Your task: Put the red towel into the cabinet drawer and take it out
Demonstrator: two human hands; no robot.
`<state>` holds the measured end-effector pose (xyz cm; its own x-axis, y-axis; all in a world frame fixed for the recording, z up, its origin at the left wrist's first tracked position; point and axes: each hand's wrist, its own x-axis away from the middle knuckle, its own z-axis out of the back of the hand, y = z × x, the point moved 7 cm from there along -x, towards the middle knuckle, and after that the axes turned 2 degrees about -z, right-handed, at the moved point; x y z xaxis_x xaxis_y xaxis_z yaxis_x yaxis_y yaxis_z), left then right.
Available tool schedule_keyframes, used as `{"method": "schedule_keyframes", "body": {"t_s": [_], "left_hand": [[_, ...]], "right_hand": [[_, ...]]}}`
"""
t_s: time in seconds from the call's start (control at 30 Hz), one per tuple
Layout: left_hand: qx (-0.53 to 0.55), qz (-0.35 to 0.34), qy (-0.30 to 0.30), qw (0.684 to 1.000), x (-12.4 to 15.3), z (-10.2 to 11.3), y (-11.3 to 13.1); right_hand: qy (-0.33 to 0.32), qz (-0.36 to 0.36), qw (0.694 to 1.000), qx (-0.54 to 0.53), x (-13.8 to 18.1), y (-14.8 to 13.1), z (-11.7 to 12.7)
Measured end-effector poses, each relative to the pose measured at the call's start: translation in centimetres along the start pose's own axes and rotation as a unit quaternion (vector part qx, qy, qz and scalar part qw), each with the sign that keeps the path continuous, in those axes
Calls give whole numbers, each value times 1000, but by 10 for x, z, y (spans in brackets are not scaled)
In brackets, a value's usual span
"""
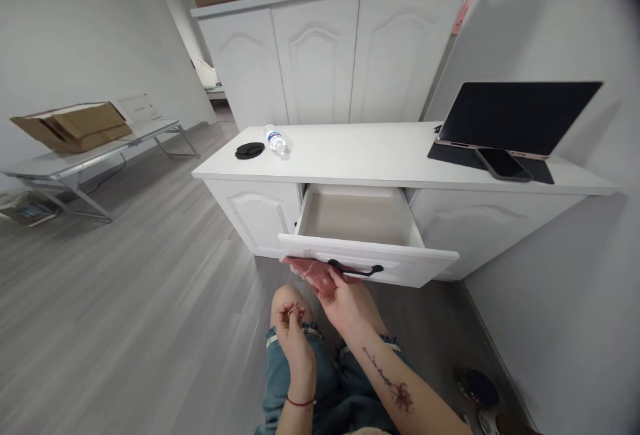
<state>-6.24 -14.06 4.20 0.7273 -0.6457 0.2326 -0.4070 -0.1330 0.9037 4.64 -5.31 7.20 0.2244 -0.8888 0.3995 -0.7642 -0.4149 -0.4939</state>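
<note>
Cloth [311,272], reddish and crumpled, lies in our right hand [345,298], its thumb on top and its other fingers mostly hidden, so we have it gripped fairly closely. Taking the clock from the pulled-out drawer [345,216], we see it at seven o'clock, beside the black handle [356,269]; whether it touches the drawer front, we cannot tell. Between eight and nine o'clock from that hand, our left hand [291,322] shows above the knee, fingers curled inward; we cannot tell whether it pinches anything. On the white cabinet top [360,155], we find a clear bottle [277,141] between ten and eleven o'clock, a black disc [249,150] at ten, and a dark screen [515,115] at two.
</note>
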Motion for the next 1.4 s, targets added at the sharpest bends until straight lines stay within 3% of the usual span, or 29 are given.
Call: {"method": "schedule_keyframes", "body": {"t_s": [0.07,0.13,0.3,0.63,0.77,0.87,0.97,1.17,1.4], "left_hand": [[4,5,-3,1000,1,-1,-5],[4,15,-15,1000,5,-4,-12],[-24,43,-63,997,13,-19,-33],[-49,62,-108,991,5,-52,-41],[8,133,-144,980,6,-85,-41],[75,215,-198,953,12,-117,-44],[86,272,-212,935,17,-134,-49],[66,241,-245,937,19,-143,-46],[37,209,-250,945,10,-150,-49]], "right_hand": [[-89,-32,995,4,8,-9,-25],[-132,-38,990,-8,16,-22,-37],[-138,-57,988,-41,26,-43,-31],[-45,-46,991,-113,43,-89,9],[-18,-18,992,-122,54,-120,34],[-17,10,993,-118,64,-143,55],[22,55,993,-105,73,-166,84],[181,138,969,-95,89,-199,144],[230,145,956,-112,90,-202,159]]}}
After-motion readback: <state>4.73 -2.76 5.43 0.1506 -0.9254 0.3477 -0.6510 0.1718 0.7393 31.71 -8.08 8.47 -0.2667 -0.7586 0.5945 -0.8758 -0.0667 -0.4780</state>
